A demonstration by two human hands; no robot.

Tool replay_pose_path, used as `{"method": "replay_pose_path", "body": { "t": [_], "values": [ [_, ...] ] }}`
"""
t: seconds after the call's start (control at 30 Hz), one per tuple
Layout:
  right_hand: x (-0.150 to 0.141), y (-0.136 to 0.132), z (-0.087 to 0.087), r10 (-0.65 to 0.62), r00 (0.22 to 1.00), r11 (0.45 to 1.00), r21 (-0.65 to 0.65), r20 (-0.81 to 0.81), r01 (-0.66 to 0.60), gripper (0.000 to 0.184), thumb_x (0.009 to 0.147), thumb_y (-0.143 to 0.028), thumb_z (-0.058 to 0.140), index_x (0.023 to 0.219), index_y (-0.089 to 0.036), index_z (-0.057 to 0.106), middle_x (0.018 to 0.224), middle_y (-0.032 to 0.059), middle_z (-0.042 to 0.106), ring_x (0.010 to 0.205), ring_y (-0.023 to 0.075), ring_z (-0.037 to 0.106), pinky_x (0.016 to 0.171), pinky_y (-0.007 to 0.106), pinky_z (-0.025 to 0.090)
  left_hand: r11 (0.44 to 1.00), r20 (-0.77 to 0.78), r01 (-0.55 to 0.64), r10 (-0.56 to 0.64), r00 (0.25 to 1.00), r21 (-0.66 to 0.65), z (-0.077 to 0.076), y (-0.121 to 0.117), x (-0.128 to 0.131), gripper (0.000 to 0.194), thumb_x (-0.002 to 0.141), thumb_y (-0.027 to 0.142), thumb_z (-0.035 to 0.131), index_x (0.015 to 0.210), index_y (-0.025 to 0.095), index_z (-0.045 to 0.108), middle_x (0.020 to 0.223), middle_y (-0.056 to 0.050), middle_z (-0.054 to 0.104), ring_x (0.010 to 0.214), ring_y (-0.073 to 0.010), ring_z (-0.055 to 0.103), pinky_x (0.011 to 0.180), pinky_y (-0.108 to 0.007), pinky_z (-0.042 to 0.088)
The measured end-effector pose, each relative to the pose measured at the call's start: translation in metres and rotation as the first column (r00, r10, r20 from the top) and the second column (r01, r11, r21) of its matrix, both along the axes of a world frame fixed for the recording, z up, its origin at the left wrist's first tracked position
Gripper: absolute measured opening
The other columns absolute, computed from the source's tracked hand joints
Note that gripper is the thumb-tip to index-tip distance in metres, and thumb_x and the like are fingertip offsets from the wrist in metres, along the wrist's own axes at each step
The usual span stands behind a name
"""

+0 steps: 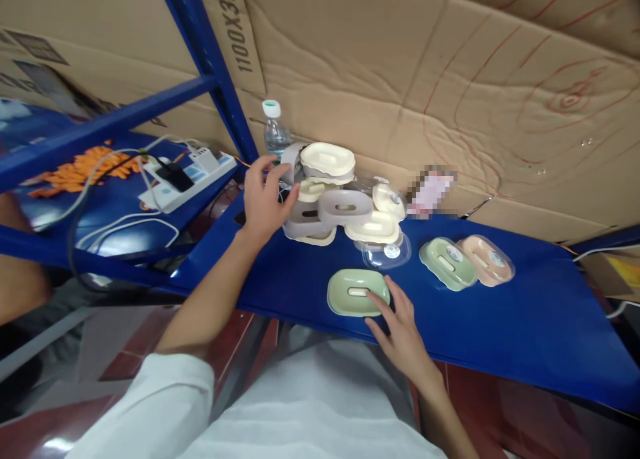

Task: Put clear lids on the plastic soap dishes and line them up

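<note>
My left hand (263,202) reaches into a heap of grey and cream soap-dish parts (330,199) on the blue shelf (500,332), its fingers closed around a grey piece (293,160) at the heap's left side. My right hand (400,329) rests with spread fingertips on the right edge of a green soap dish (356,292) that lies flat near the shelf's front edge. A clear lid (387,252) lies just behind that dish.
A green dish (447,263) and a pink dish (487,259), both under clear lids, sit to the right. A water bottle (275,131) stands behind the heap by the blue rack post (210,59). A power strip (190,175) with cables lies at left. Cardboard (450,79) backs the shelf.
</note>
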State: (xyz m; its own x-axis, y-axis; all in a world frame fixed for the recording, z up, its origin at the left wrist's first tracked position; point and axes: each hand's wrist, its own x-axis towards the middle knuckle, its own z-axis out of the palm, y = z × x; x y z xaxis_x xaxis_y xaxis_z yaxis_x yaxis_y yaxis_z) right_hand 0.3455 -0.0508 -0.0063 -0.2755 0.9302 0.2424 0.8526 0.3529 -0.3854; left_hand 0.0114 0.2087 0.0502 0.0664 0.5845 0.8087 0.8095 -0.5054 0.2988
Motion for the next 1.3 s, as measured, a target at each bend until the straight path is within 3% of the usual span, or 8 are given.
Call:
{"method": "replay_pose_path", "body": {
  "t": [0.13,0.3,0.4,0.53,0.73,0.97,1.13,1.3],
  "values": [
    [0.001,0.0,0.001,0.014,1.0,1.0,-0.011,-0.003,-0.014,0.052,0.11,-0.039,0.059,0.162,-0.039,0.05,0.182,0.0088,0.023,0.165,0.0364,0.034,0.124,0.062,0.048,0.992,0.054,-0.071,0.077,0.996,-0.102,0.0,0.012,0.002,0.074,0.102,0.07,0.055,0.155,0.018,0.053,0.153,-0.022,0.059,0.145,-0.0372,0.057,0.121,-0.051,0.047],
    [0.002,0.0,0.0,0.013,1.0,1.0,-0.006,-0.019,-0.013,0.053,0.11,-0.039,0.059,0.162,-0.039,0.049,0.182,0.0091,0.024,0.164,0.037,0.035,0.124,0.063,0.048,0.941,-0.002,-0.182,0.19,0.982,-0.286,0.01,0.028,0.005,0.081,0.102,0.076,0.048,0.158,0.018,0.052,0.132,-0.021,0.076,0.122,-0.04,0.074,0.107,-0.05,0.056],
    [0.001,0.0,0.001,0.016,1.0,1.0,-0.004,-0.018,-0.016,0.053,0.109,-0.039,0.06,0.162,-0.039,0.05,0.181,0.0087,0.026,0.164,0.0373,0.037,0.123,0.062,0.049,0.949,-0.002,-0.151,0.157,0.988,-0.277,0.016,0.036,0.003,0.071,0.104,0.07,0.05,0.149,0.016,0.062,0.121,-0.019,0.08,0.114,-0.0381,0.078,0.104,-0.049,0.057],
    [0.002,0.001,0.002,0.021,1.0,1.0,0.003,-0.018,-0.021,0.053,0.109,-0.037,0.061,0.161,-0.038,0.05,0.181,0.0086,0.026,0.164,0.0364,0.036,0.124,0.061,0.049,0.987,0.073,-0.037,0.049,0.996,-0.157,0.025,0.034,0.004,0.061,0.105,0.061,0.057,0.147,0.016,0.063,0.14,-0.018,0.075,0.125,-0.0327,0.074,0.112,-0.046,0.055],
    [0.002,0.001,0.003,0.025,0.999,0.999,-0.027,-0.022,-0.025,0.052,0.109,-0.038,0.061,0.16,-0.037,0.051,0.18,0.0085,0.028,0.164,0.036,0.035,0.124,0.062,0.048,0.994,0.1,0.046,-0.036,0.994,-0.103,0.03,-0.006,0.003,0.06,0.106,0.057,0.061,0.154,0.022,0.057,0.152,-0.014,0.067,0.134,-0.0308,0.068,0.114,-0.046,0.057],
    [0.001,0.002,0.006,0.026,0.999,0.998,-0.057,-0.041,-0.028,0.052,0.11,-0.039,0.06,0.16,-0.037,0.051,0.18,0.0081,0.028,0.165,0.0347,0.034,0.127,0.061,0.046,0.999,0.06,0.038,-0.036,0.998,-0.032,0.005,-0.05,-0.018,0.072,0.101,0.053,0.074,0.161,0.021,0.049,0.152,-0.01,0.068,0.116,-0.0245,0.075,0.098,-0.043,0.067],
    [0.001,0.003,0.009,0.022,0.998,0.997,-0.069,-0.051,-0.025,0.054,0.109,-0.039,0.06,0.162,-0.037,0.049,0.18,0.0081,0.028,0.165,0.0343,0.033,0.128,0.06,0.045,0.998,-0.061,0.069,-0.068,0.996,0.014,0.003,-0.095,-0.021,0.058,0.103,0.042,0.073,0.155,0.022,0.057,0.141,-0.012,0.074,0.124,-0.0326,0.076,0.104,-0.054,0.066],
    [0.001,0.001,0.007,-0.009,0.997,0.996,-0.086,-0.082,0.002,0.074,0.108,-0.04,0.062,0.173,-0.037,0.027,0.181,0.0108,0.026,0.167,0.0348,0.031,0.129,0.061,0.043,0.909,-0.204,0.386,-0.412,0.888,-0.156,-0.009,-0.154,-0.004,0.06,0.102,0.016,0.071,0.157,0.032,0.054,0.148,-0.01,0.071,0.138,-0.0286,0.07,0.111,-0.047,0.065]
  ]
}}
